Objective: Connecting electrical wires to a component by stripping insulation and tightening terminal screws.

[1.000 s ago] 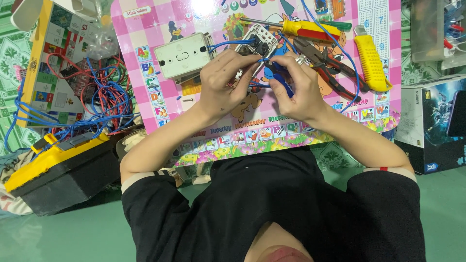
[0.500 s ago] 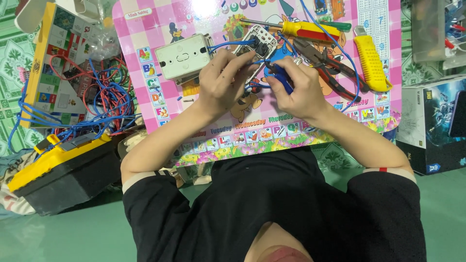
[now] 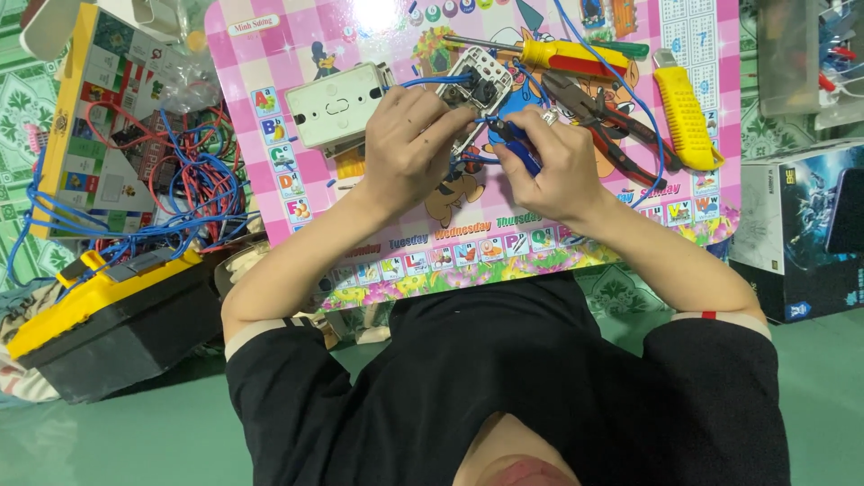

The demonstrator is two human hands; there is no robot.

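Left hand (image 3: 409, 148) clamping light, rigid white plastic switch module (image 3: 475, 85) by its edges, right hand (image 3: 553, 166) pinching blue-handled tool (image 3: 520, 151) beside it.

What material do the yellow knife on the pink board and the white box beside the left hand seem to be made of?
The yellow knife: probably glossy plastic, judging by its bright, even colour and ribbed body. The white box beside the left hand: likely matt moulded plastic, with rounded edges and pressed-in round marks. The pink board looks glossy; there is glare on it.

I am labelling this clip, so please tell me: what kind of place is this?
Probably a home floor used for electrical hobby work: a pink children's table, a toolbox, loose wires, pliers.
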